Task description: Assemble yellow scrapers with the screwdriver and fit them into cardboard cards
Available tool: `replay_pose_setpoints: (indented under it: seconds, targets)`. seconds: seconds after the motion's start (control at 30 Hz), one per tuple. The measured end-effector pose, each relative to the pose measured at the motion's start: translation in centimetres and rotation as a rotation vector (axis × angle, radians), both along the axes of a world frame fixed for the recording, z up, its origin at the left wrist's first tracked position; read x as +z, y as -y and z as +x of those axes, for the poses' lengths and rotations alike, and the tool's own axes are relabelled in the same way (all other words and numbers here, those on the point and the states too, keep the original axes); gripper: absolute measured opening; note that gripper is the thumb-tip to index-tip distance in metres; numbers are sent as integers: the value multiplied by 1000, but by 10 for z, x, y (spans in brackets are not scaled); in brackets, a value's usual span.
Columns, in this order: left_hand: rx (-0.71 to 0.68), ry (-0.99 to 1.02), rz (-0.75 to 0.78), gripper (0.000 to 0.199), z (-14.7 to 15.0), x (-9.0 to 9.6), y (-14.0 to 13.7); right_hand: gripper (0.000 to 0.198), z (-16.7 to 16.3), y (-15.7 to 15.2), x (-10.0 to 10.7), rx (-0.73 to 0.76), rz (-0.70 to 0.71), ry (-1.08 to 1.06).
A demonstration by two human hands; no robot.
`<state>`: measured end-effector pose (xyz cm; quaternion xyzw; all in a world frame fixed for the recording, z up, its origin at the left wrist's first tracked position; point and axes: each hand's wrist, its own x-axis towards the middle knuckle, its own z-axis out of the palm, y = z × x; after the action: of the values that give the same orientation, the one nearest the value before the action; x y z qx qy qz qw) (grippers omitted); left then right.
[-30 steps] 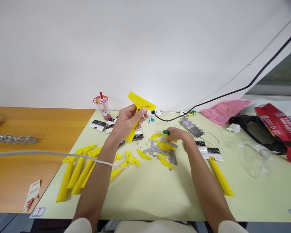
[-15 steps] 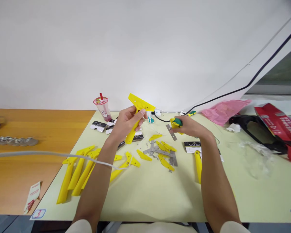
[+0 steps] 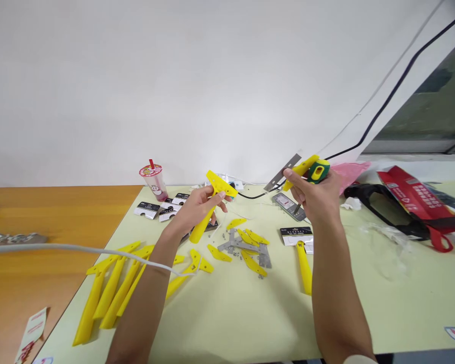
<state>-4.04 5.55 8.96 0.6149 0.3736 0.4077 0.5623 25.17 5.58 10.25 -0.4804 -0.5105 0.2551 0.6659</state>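
My left hand (image 3: 197,208) is closed around a yellow T-shaped scraper handle (image 3: 201,226), its wide head tilted up and showing small holes. Raised over the table's right half, my right hand (image 3: 320,199) grips several things together: a screwdriver (image 3: 318,172) with a green and yellow grip, a yellow clamp plate (image 3: 302,171), and a flat grey metal blade (image 3: 283,173) pinched by the thumb and fingers. Between the hands, on the tabletop, loose yellow plates (image 3: 254,264) lie among grey blades (image 3: 246,246) and tiny screws.
Several yellow scraper handles (image 3: 109,290) lie at the left; another handle (image 3: 304,268) is at the right by a card. A phone (image 3: 290,206), drink cup (image 3: 154,183), black-and-white cards (image 3: 147,210), red bag (image 3: 420,194) and pink bag (image 3: 351,174) surround the work. A white cable (image 3: 79,248) crosses the left foreground.
My right hand has risen and turned, lifting the screwdriver, yellow plate and blade together and uncovering the phone. My left hand keeps its hold on the scraper handle. The view has shifted slightly.
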Motion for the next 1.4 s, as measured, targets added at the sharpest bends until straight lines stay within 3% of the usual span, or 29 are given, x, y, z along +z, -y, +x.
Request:
replay_pose_setpoints:
  seconds: [0.37,0.7,1.23,1.4]
  targets:
    - [-22,-104,1,50,-7,-9,-3,53,-6,3,0,-4,-31,23]
    - [-89,-44,50,51,-6,-4,-1,60,-16,13,10,17,-92,-25]
    - [-142,-147,92,45,-11,-2,1,55,-20,19,12,45,-73,107]
    - [-190,-194,79,42,-11,-4,1,52,-21,22,13,71,-74,264]
